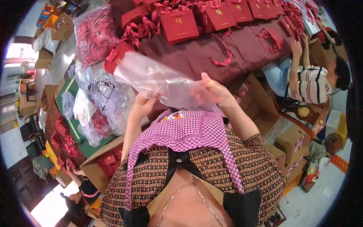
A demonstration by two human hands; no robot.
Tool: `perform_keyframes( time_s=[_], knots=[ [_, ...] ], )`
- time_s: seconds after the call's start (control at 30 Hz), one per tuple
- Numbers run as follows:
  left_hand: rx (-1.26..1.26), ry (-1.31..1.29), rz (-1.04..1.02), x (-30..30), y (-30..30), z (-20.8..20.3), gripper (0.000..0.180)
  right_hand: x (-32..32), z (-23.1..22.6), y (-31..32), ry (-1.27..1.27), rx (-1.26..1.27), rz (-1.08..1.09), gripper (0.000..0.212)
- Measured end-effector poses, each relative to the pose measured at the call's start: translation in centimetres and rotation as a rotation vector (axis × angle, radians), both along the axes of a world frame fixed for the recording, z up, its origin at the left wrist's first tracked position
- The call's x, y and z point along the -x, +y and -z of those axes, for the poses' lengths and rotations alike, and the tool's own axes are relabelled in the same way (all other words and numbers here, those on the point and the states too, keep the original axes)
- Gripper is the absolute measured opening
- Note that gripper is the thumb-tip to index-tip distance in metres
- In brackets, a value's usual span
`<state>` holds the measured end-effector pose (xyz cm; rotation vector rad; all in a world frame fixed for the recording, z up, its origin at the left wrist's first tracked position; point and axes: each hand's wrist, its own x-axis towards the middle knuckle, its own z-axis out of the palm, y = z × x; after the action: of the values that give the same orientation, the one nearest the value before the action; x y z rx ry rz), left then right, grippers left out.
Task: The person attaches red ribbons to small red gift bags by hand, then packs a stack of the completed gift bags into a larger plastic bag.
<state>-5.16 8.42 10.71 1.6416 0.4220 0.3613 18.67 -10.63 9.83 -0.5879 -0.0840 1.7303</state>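
A clear plastic bag stretches between my hands, in front of my chest. My left hand pinches its lower edge near the middle. At the bag's right end, my right hand grips it with the thumb raised; the other fingers show dimly through the plastic. Just beyond the bag's left end lies a red paper gift bag, partly covered by it. Across the table from me stand several red gift bags with ribbon handles and gold print.
A big clear sack of red ribbons stands at the far left. Crumpled plastic bags and eyeglasses lie on the left table. A person in a striped shirt works at right; another person is at lower left. Cardboard boxes are stacked at right.
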Motion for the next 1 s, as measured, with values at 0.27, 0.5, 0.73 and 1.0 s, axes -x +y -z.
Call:
perform_keyframes(
  time_s=[0.27, 0.5, 0.73, 1.0],
  knots=[
    [0.13, 0.098, -0.12, -0.7, -0.1, 0.2, 0.024, -1.4, -3.1, 0.5, -0.298, 0.106, 0.282, 0.02],
    [0.198, 0.393, -0.127, -1.4, 0.1, 1.7, 0.025, -2.3, -2.6, 0.9, -0.452, 0.088, 0.429, 0.013],
    [-0.361, 0.183, -0.564, -1.5, 0.5, -1.7, 0.027, -2.9, -2.9, 1.5, -0.711, 0.1, 0.471, 0.013],
    [0.085, 0.144, -0.142, -8.6, -3.4, -6.8, 0.02, -2.1, -2.7, 3.2, -0.792, 0.081, 0.367, 0.019]
  ],
)
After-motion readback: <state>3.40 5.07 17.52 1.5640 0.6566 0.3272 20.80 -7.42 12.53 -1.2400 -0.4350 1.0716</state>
